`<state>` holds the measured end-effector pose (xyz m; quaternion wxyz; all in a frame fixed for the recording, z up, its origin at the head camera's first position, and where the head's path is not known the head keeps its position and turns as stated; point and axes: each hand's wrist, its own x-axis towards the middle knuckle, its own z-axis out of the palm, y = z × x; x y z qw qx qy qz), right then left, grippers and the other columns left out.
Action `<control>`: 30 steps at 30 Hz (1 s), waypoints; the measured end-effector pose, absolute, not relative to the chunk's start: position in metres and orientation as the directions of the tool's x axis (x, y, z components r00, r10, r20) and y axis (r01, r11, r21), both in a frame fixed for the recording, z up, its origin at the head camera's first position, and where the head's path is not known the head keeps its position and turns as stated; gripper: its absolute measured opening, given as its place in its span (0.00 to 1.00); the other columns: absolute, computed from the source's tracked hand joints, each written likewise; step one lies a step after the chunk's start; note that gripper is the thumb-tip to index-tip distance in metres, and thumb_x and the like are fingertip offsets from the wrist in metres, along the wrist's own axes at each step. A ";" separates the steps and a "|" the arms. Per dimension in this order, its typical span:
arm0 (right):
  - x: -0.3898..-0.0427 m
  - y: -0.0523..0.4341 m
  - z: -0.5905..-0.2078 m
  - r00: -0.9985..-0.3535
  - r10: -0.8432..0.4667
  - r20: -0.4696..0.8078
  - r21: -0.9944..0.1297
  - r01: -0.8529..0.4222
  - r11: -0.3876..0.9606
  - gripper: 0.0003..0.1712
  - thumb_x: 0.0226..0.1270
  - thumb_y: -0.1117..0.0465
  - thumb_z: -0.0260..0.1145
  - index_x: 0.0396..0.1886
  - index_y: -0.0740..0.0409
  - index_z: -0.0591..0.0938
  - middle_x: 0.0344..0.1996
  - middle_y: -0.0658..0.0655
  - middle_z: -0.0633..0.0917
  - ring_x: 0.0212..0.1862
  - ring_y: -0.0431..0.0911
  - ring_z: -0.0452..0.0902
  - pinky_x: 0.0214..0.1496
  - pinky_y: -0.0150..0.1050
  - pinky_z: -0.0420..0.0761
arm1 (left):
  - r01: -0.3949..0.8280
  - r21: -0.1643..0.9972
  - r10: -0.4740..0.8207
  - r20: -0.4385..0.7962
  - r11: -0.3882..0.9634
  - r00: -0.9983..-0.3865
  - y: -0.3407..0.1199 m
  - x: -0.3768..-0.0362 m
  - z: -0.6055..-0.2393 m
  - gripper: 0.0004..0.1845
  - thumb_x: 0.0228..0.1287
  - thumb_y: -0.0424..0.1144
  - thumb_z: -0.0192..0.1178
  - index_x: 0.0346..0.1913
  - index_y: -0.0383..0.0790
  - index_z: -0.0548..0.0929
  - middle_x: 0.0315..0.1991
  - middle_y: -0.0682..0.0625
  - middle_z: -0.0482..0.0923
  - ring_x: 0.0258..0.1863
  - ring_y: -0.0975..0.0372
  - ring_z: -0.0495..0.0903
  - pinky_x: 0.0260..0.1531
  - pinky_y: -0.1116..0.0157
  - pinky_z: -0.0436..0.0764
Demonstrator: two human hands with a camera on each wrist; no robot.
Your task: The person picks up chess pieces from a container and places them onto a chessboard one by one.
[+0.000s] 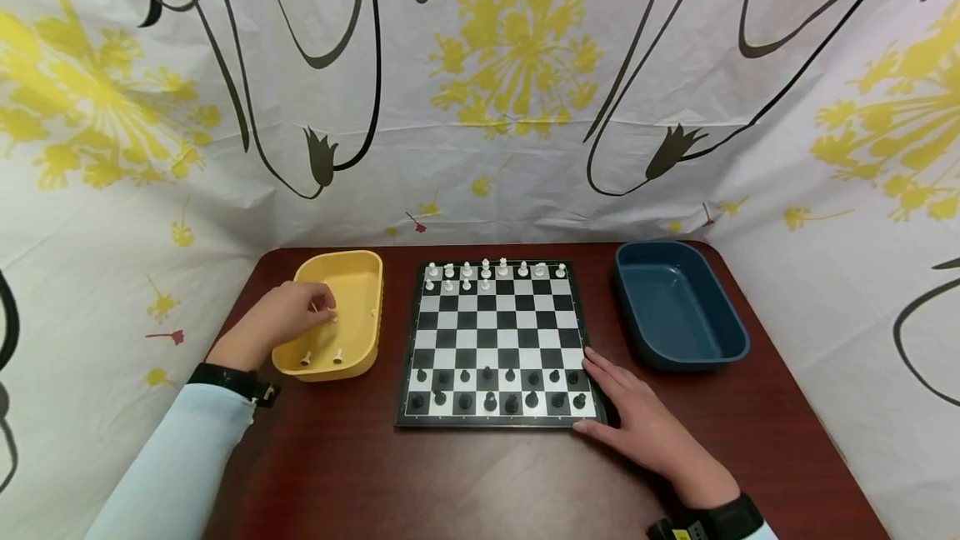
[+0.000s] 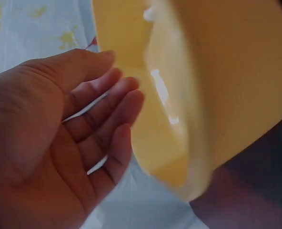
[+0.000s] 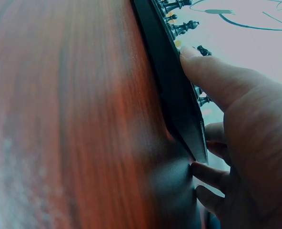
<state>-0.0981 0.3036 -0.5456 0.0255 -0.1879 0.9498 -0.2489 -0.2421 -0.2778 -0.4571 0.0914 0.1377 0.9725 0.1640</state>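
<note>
A chessboard (image 1: 495,332) lies in the middle of the dark wooden table (image 1: 465,482). Black pieces (image 1: 498,388) fill its two near rows, and white pieces (image 1: 487,273) stand on the far rows with gaps in the second row. My left hand (image 1: 292,319) reaches into a yellow bin (image 1: 360,273) left of the board. In the left wrist view its fingers (image 2: 107,109) are relaxed and hold nothing. Two white pawns (image 1: 322,357) stand at the bin's near end. My right hand (image 1: 637,419) rests flat against the board's near right corner, thumb (image 3: 212,78) on the board's edge (image 3: 174,95).
An empty dark blue bin (image 1: 678,307) sits right of the board. A white cloth backdrop (image 1: 480,107) with yellow flowers and black stems encloses the table on three sides. Bare table runs along the near edge.
</note>
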 end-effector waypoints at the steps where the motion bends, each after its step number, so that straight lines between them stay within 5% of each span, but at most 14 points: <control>1: -0.098 0.304 -0.545 -0.928 -0.369 0.046 -0.483 -0.344 0.805 0.57 0.69 0.27 0.74 0.88 0.47 0.67 0.87 0.50 0.63 0.83 0.58 0.64 0.76 0.68 0.70 | 0.229 0.345 0.298 -0.159 0.910 -0.941 -0.277 -0.240 -0.459 0.05 0.76 0.41 0.72 0.42 0.44 0.88 0.36 0.52 0.85 0.35 0.58 0.81 0.40 0.54 0.81; 11: -0.098 0.304 -0.546 -0.928 -0.369 0.044 -0.494 -0.341 0.800 0.57 0.69 0.27 0.74 0.88 0.47 0.67 0.87 0.49 0.63 0.83 0.58 0.64 0.77 0.68 0.70 | 0.126 0.347 0.249 -0.339 0.930 -0.907 -0.262 -0.224 -0.477 0.09 0.72 0.43 0.73 0.33 0.47 0.87 0.25 0.51 0.79 0.22 0.58 0.78 0.22 0.60 0.79; 30: -0.099 0.305 -0.547 -0.930 -0.365 0.036 -0.488 -0.335 0.806 0.58 0.68 0.26 0.73 0.89 0.46 0.66 0.87 0.49 0.63 0.83 0.58 0.64 0.76 0.67 0.71 | 0.140 0.348 0.278 -0.387 0.927 -0.879 -0.253 -0.220 -0.481 0.10 0.69 0.37 0.76 0.31 0.44 0.85 0.27 0.52 0.81 0.24 0.59 0.78 0.27 0.62 0.76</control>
